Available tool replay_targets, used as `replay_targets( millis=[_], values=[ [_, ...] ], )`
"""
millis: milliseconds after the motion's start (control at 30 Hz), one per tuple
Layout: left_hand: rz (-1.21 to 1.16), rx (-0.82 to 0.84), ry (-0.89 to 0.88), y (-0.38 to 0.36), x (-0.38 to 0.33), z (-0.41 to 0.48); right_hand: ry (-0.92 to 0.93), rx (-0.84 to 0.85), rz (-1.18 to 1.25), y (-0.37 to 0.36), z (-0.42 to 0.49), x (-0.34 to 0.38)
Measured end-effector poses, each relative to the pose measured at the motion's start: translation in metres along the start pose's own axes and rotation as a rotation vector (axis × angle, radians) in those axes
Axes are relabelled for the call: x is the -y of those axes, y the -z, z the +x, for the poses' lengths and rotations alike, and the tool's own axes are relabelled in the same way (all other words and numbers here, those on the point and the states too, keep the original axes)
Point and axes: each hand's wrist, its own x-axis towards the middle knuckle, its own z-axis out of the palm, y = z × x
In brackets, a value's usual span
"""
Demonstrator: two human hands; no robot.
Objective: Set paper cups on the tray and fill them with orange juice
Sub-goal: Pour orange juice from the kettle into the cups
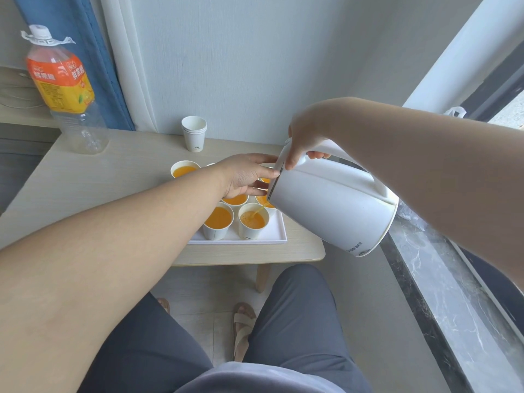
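The left hand (246, 175) and the kettle (334, 205) cover the middle of the tray (273, 236), so the cups (217, 226) on it cannot be counted. Some show only as slivers of orange between the fingers. The tray's left part lies under the forearm, and whether the far left cup (185, 169) stands on it cannot be told. The kettle's spout faces away, and the small print near its base is too blurred to read. The kettle is smooth white plastic, a tapered drum tilted steeply with its mouth down over the tray. The right hand (304, 139) is wrapped round its handle from above. The left hand's fingers lie straight, their tips touching the kettle's top rim and grasping nothing. The tray is white, flat and rectangular with a low lip, and it sits on a pale wood-grain table (85, 177) with rounded corners. The cups are white paper, tapered. A thin stream of juice (260, 209) runs from the kettle into the near right cup (252, 224), which is part full and frothy. Its left neighbour and the far left cup are nearly full. A stack (194, 133) of nested cups stands off the tray by the wall. A clear ribbed bottle (68, 89) with an orange label, seemingly empty, stands at the table's left edge.
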Motion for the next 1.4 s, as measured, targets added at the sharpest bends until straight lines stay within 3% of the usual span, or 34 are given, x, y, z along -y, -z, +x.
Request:
replay_targets(
  millis=[1400],
  values=[
    [-0.045,-0.031,0.008,0.008,0.008,-0.003,0.002,0.067,-0.19,0.003,0.019,0.019]
  ],
)
